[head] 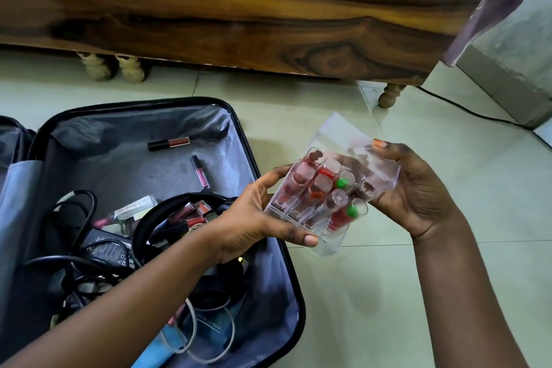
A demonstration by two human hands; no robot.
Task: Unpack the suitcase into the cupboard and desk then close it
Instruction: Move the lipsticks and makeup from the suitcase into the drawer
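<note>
Both hands hold one thing between them: a clear acrylic organiser rack point(322, 197) packed with red and pink lipstick tubes, two showing green caps. The left hand point(254, 218) grips its near end, thumb pressed along the bottom edge and fingers curled up the far side. The right hand point(418, 188) cups the opposite end from underneath, fingertips hooked over the top rim. Both forearms reach forward from below, wrists bent inward, so the rack hangs over the pale green tiled floor point(388, 293), just beside the open black suitcase point(268, 158) and clear of it.

The rack looks tilted, and I'd worry the tubes sit loose in their slots; tip it further and they could slide out and scatter on the tiles. Smooth plastic may also slip in the grip.

In the suitcase's grey lining lie loose lip-gloss tubes point(168, 143), black cables point(74, 212) and black headphones point(179, 218), so plenty remains to unpack. Behind stands dark wooden furniture on turned legs point(239, 24).
</note>
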